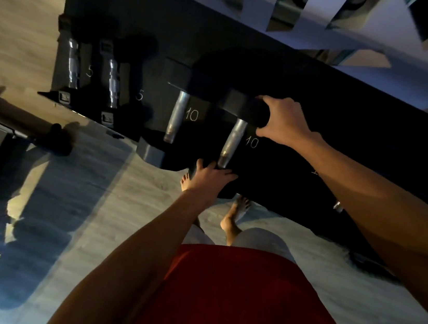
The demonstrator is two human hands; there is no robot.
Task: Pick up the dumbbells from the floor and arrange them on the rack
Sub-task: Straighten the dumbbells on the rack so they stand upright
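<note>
A black dumbbell rack [347,130] runs across the view, marked with white numbers 5 and 10. Two small dumbbells [71,67] [113,83] lie in the slots marked 5. A larger dumbbell [175,117] sits at the first 10 mark. Beside it lies a second 10 dumbbell [233,140] with a silver handle. My right hand [283,120] grips its far black head. My left hand [212,176] lies over its near head at the rack's front edge, fingers spread on it.
Light wood floor [99,201] lies in front of the rack. A machine with a black bar [16,122] stands at the left. My bare feet [236,213] are just under the rack's front edge. Mirrored wall pieces [288,5] hang behind.
</note>
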